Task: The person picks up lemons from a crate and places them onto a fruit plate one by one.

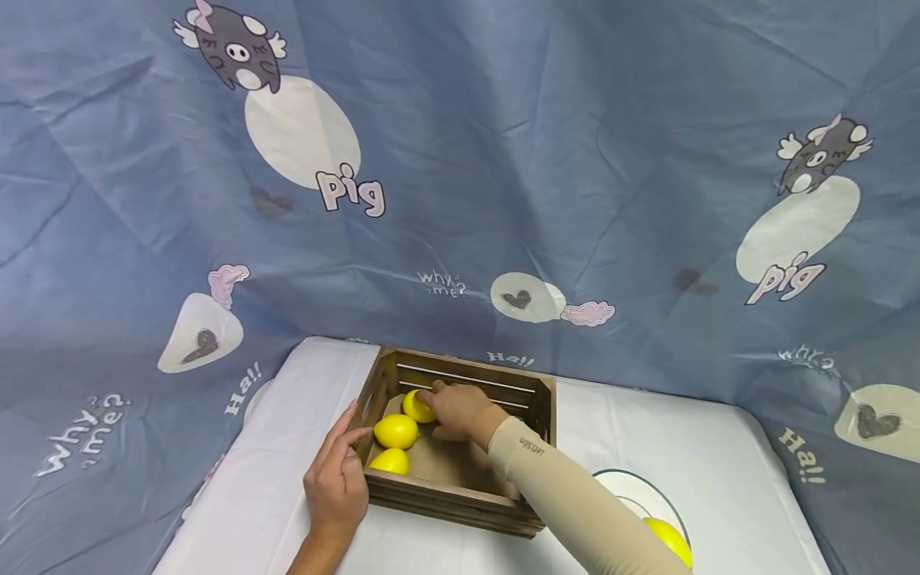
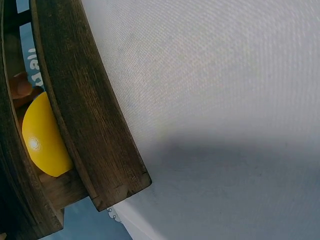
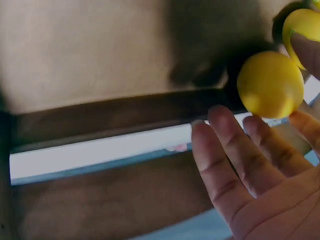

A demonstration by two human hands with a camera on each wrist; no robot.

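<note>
A dark wooden crate [image 1: 446, 499] stands on a white table and holds three yellow lemons. My right hand [image 1: 460, 411] reaches into it, fingers fairly straight, fingertips on the back lemon [image 1: 412, 407]. The middle lemon [image 1: 396, 431] and front lemon [image 1: 390, 461] lie along the crate's left side. My left hand [image 1: 338, 479] rests on the crate's front left corner, index finger stretched along the left wall. The right wrist view shows my spread right hand [image 3: 250, 170] near a lemon [image 3: 270, 84] and the slatted wall [image 3: 100, 115]. The left wrist view shows the crate [image 2: 85, 115] and one lemon [image 2: 45, 135].
A white plate [image 1: 625, 487] with a dark rim sits right of the crate, partly hidden by my right forearm, with another lemon [image 1: 672, 539] on it. The table [image 1: 719, 447] has a white cloth. A blue printed sheet [image 1: 503, 160] hangs behind and around it.
</note>
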